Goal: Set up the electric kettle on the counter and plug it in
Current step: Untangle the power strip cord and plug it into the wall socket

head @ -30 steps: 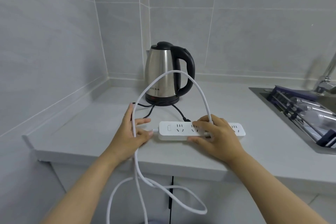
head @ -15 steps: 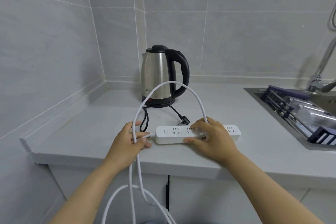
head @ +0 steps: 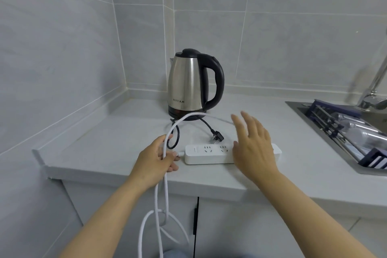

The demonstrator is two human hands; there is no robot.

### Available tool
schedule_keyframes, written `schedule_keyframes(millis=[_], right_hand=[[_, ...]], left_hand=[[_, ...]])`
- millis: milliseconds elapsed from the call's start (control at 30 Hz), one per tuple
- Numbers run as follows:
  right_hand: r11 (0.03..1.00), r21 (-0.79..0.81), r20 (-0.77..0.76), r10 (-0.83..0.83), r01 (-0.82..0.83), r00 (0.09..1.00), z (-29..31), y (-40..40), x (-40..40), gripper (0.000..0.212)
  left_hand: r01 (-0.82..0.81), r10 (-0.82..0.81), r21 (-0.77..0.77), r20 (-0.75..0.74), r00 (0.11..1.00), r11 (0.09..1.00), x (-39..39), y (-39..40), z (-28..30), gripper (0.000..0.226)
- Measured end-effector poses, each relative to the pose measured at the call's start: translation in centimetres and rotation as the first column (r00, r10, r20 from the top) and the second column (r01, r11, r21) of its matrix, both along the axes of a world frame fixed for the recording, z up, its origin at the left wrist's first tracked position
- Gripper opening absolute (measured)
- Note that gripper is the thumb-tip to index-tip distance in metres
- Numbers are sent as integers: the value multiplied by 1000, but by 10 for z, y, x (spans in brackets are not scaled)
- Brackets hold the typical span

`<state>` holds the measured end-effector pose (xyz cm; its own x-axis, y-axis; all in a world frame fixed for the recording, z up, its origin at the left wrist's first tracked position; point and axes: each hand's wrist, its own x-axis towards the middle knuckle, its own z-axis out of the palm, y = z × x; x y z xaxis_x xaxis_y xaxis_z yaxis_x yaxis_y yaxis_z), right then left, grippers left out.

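Beyond splayed right hand [head: 252, 144] and cord-gripping left hand [head: 156, 158], unplugged kettle [head: 191, 82]

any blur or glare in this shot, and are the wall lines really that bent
Head view: the raised right hand is smeared by motion blur, while the left hand gripping the white power cable is sharp; the stainless steel kettle with black handle shows soft reflections, no harsh glare; tile seams bow from wide-angle distortion; lighting is even, with faint shadows.
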<state>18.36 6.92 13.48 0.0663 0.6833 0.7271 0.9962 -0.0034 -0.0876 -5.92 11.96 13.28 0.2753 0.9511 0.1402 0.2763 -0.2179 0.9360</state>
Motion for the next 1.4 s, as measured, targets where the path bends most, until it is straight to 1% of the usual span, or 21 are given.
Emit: schedule_keyframes(millis=[33,67,100,167,233,300,367,433,500,600,667,733,833,900,967,1000,1067,1200,1300,1333,1400], right_hand=[[1000,-9,83,16,-15,996,5,1,-11,81],[995,-38,140,97,-92,985,8,2,-24,83],[973,-90,168,223,-210,960,11,4,-36,83],[876,-241,167,462,-418,871,12,9,-57,85],[800,-350,153,563,-488,812,6,19,-72,89],[790,-340,118,574,-510,810,-2,29,-81,83],[803,-265,69,568,-534,820,-6,36,-85,68],[812,-198,43,567,-549,823,-8,41,-83,49],[823,-176,29,553,-541,832,-11,43,-79,35],[832,-166,3,538,-530,843,-11,44,-77,25],[833,-175,-12,531,-525,847,-11,44,-77,28],[828,-192,-23,533,-527,846,-10,45,-76,28],[818,-201,-15,548,-539,836,-13,49,-74,19],[809,-205,-2,562,-550,827,-14,51,-74,25],[804,-200,-12,570,-560,822,-13,51,-75,32],[806,-191,-24,567,-561,823,-14,51,-75,32],[814,-180,-47,553,-552,832,-14,51,-76,29],[828,-171,-61,531,-533,845,-13,46,-80,20],[834,-144,-19,535,-532,845,-9,44,-83,26],[820,-132,22,565,-557,825,-8,42,-83,27],[757,-142,143,653,-637,744,-8,34,-88,36]], left_hand=[[7,-7,3,-4,1000,1000,-1,0,0,38],[11,-11,8,-6,1000,1000,-1,0,0,37],[13,-13,17,-7,1000,1000,-2,0,-1,36],[19,-18,43,-18,1000,999,-3,-2,-1,32],[28,-26,46,-29,999,999,-5,-2,-2,26],[47,-45,49,-53,998,998,-6,-1,-2,20],[54,-45,76,-115,992,996,-7,0,-2,15],[27,-10,97,-170,985,995,-6,-1,-2,11],[-15,29,86,-159,987,996,-6,-3,-1,20],[-77,75,-26,-67,995,997,-8,-9,4,41],[-110,114,-135,25,993,985,-14,-17,5,44],[-102,125,-220,94,988,970,-22,-28,4,43],[-36,97,-329,170,981,944,-36,-45,-2,39],[4,63,-369,169,984,930,-42,-51,-6,33],[55,-6,-405,121,993,913,-47,-54,-8,22],[89,-52,-427,97,994,900,-49,-55,-9,17],[162,-143,-467,75,987,869,-54,-57,-8,17],[230,-206,-462,104,973,856,-57,-60,-1,18],[242,-214,-432,113,970,869,-52,-61,8,19],[235,-203,-419,120,972,877,-49,-62,11,20],[207,-166,-388,136,977,898,-45,-62,17,20]])
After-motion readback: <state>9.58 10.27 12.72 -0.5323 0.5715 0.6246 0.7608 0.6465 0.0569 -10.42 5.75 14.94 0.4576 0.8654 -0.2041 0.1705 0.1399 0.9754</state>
